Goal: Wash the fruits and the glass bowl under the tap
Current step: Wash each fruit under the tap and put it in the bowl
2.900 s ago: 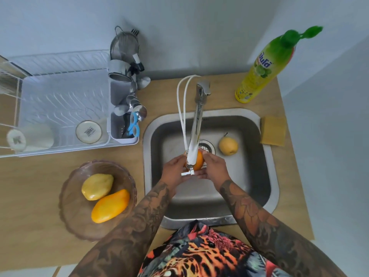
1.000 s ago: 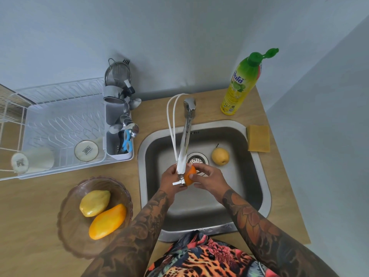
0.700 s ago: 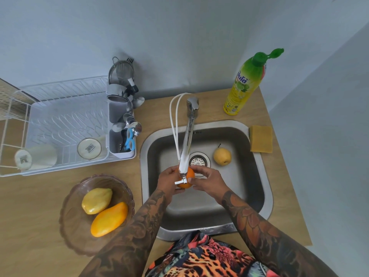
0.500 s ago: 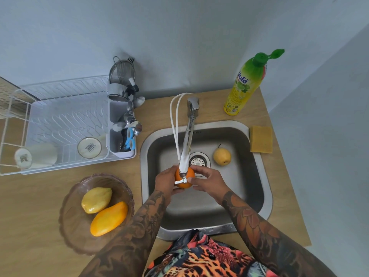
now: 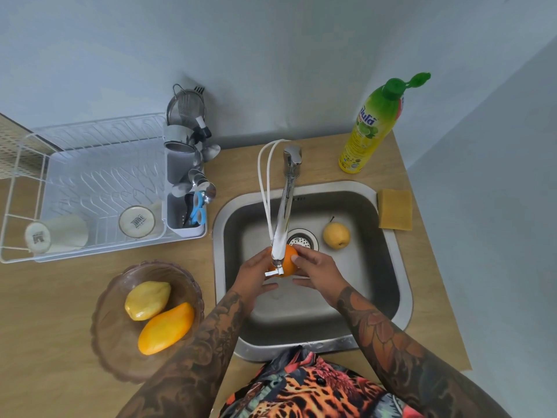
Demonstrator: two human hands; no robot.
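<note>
A steel sink [image 5: 388, 297] is set into a wooden counter [image 5: 51, 297], with a white dish rack [image 5: 27, 176] at the far left and a dish-soap bottle [image 5: 373, 122] and a sponge [image 5: 395, 209] at the right. On the counter left of the sink, the glass bowl [image 5: 111, 336] is seen holding 2 fruits, a yellow mango [image 5: 147, 300] and an orange mango [image 5: 165, 328], both apparently not yet rinsed. A yellow pear [image 5: 336, 235] lies in the basin beside the drain.

The step in hand is judged to be the rinsing of an orange [image 5: 288, 260], which is held under the spout of the tap [image 5: 284, 218]. The left hand [image 5: 256, 274] is cupped against its left side and the right hand [image 5: 316, 268] is curled over its right side, so that the fruit is clasped between the 2 hands. Running water cannot be made out.

Next, the orange would need to be set down and 1 of the remaining fruits brought under the spout; the bowl is left for later.
</note>
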